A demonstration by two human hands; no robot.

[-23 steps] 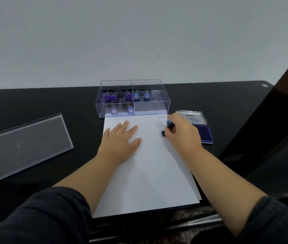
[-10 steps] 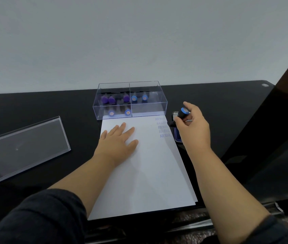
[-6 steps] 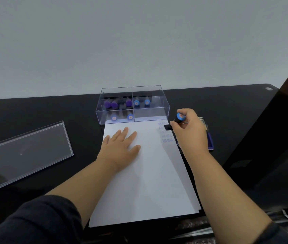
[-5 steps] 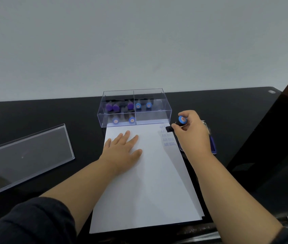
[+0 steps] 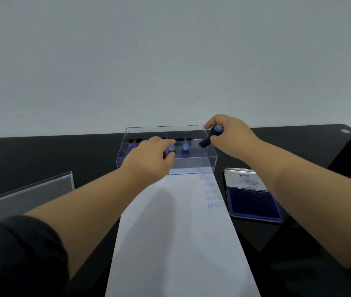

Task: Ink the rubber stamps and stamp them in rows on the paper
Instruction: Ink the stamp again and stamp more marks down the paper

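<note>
Head view: right hand [image 5: 232, 136] grips a blue-capped black stamp [image 5: 212, 137] over the clear plastic box [image 5: 189, 163], left hand [image 5: 149, 157] pinches another round blue-capped stamp [image 5: 171, 148] inside it, beyond the smooth white paper [image 5: 176, 232] on the black bench [image 5: 41, 159].

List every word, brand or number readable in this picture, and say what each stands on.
"AIR MAIL": blue stamped print on the white paper sheet, lowest of a column of five; the four above it are too faint to read surely.
"Artline": brand on the inside of the open silver lid of the blue ink pad; the small lines below it are too blurred to read.
No other text is legible.
</note>
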